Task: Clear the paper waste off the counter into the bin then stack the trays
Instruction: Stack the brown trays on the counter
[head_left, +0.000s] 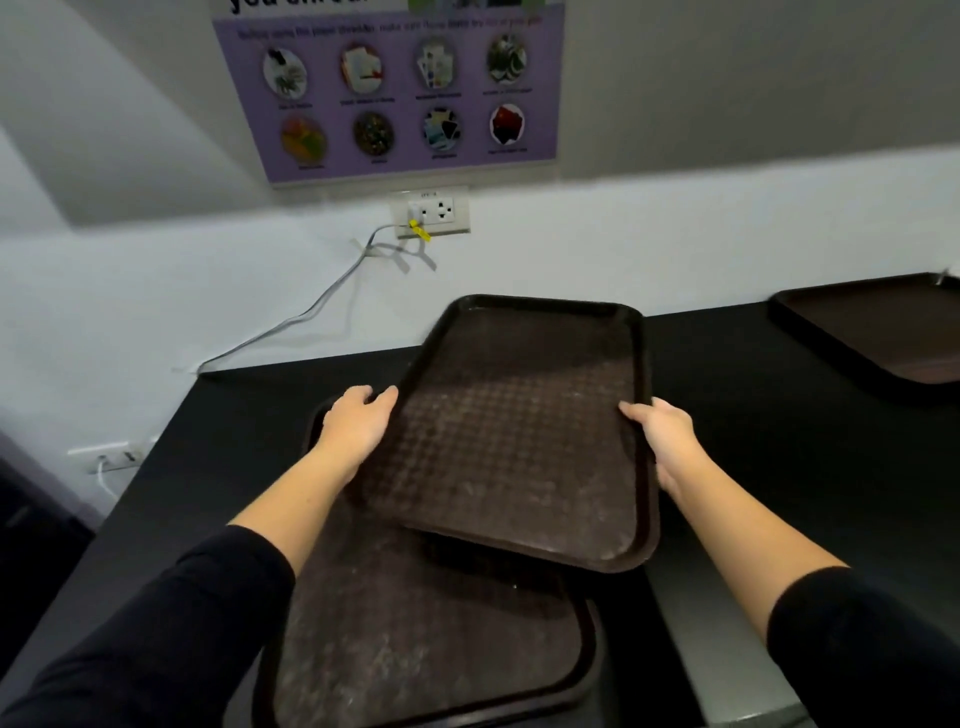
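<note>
Both hands grip upper brown tray (519, 431) mid-frame: left hand (358, 421) on left rim, right hand (665, 436) on right rim, held skewed above lower tray (415, 649) on counter (779, 441), likely for stacking. Third tray (883, 332) upper right.

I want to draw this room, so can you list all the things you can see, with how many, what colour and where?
held tray: one, dark brown, lifted and tilted above another tray
lower tray: one, dark brown, flat on the counter, near edge
far tray: one, dark brown, on the counter at right
counter: one, black, along the wall
poster: one, purple with round pictures, on the wall
wall socket: one, white, below the poster
cable: one, grey, running from the socket down left
left hand: grips the held tray's left rim
right hand: grips its right rim
</note>
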